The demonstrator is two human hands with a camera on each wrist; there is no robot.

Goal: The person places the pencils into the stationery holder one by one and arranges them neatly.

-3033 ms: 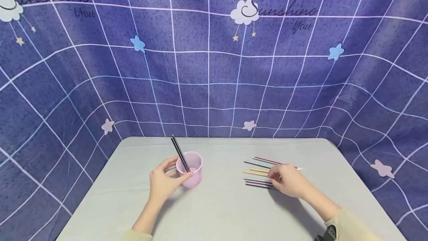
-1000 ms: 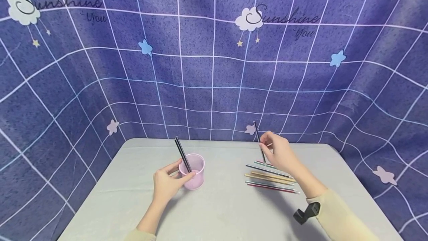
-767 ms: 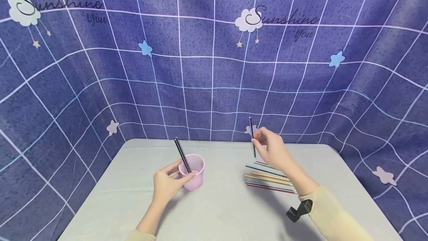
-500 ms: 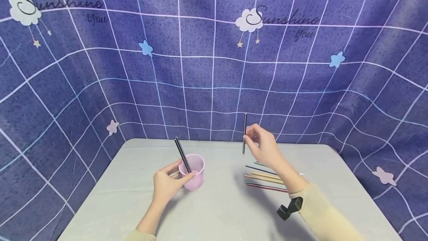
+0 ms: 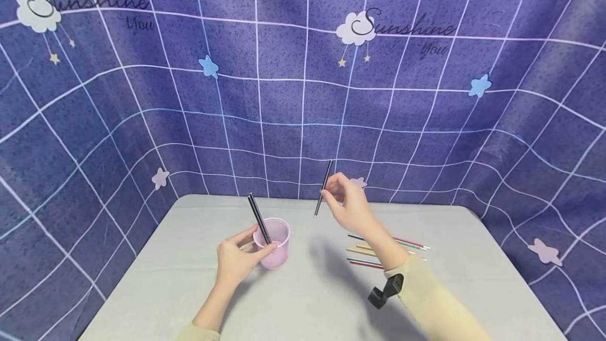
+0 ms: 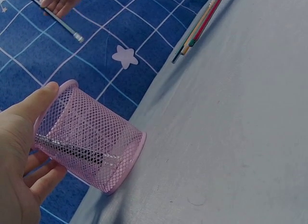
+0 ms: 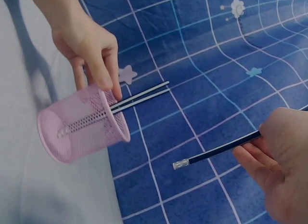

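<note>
My left hand (image 5: pixel 240 253) grips a pink mesh pencil cup (image 6: pixel 91 137) by its rim, thumb on the near side and fingers round the far side. Two dark pencils (image 7: pixel 139 97) lean inside the cup, their upper ends sticking out past the rim. Above the table, to the right of the cup, my right hand (image 5: pixel 347 204) pinches a dark pencil (image 7: pixel 216 151) between thumb and fingers. That pencil tilts, its eraser end with the silver ferrule pointing down and its other end up toward the curtain.
Several loose pencils (image 5: pixel 362 251) in yellow, green, red and dark colours lie on the grey-white table (image 5: pixel 303 299) at the right, partly covered by my right forearm. A blue gridded curtain (image 5: pixel 284 93) with stars and clouds rises behind the table.
My right hand has picked a dark pencil from the loose pencils, raised it and carried it left toward the cup, its tilt turning on the way. My left hand keeps holding the cup.
</note>
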